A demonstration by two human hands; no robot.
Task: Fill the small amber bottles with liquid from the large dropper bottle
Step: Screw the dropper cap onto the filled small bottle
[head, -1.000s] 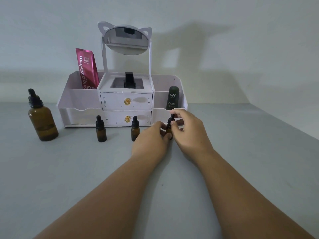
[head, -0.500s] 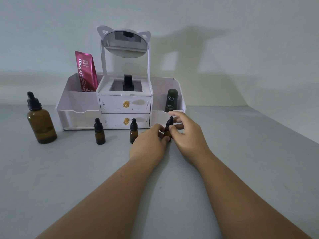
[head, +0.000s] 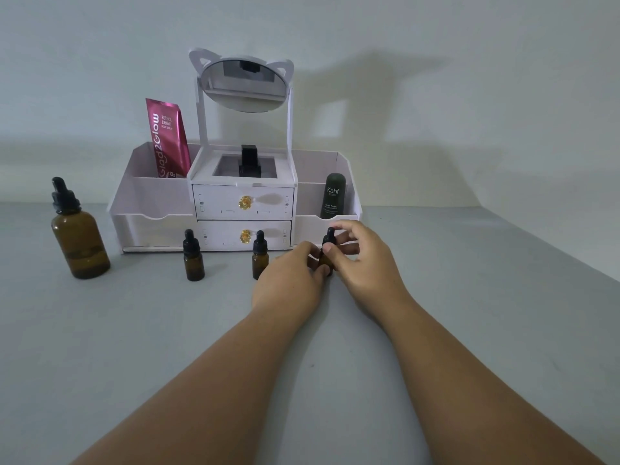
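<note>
Three small amber bottles with black dropper caps stand on the grey table in front of the organizer. The left small bottle [head: 193, 258] and the middle small bottle [head: 260, 255] stand free. My left hand [head: 292, 280] grips the amber body of the right small bottle [head: 327, 255], mostly hidden by fingers. My right hand [head: 364, 260] pinches that bottle's black dropper cap [head: 330, 237]. The large amber dropper bottle [head: 76, 234], capped and partly filled, stands at the far left, away from both hands.
A white cosmetics organizer [head: 151, 209] with a cat-ear mirror [head: 244, 83] and two gold-knobbed drawers stands at the back. It holds a pink tube [head: 167, 139], a black bottle [head: 250, 161] and a dark green Kahf tube [head: 332, 196]. A wall rises behind.
Both hands stay on the right small bottle. The view has tilted slightly and the right fingers have shifted a little on the cap.
</note>
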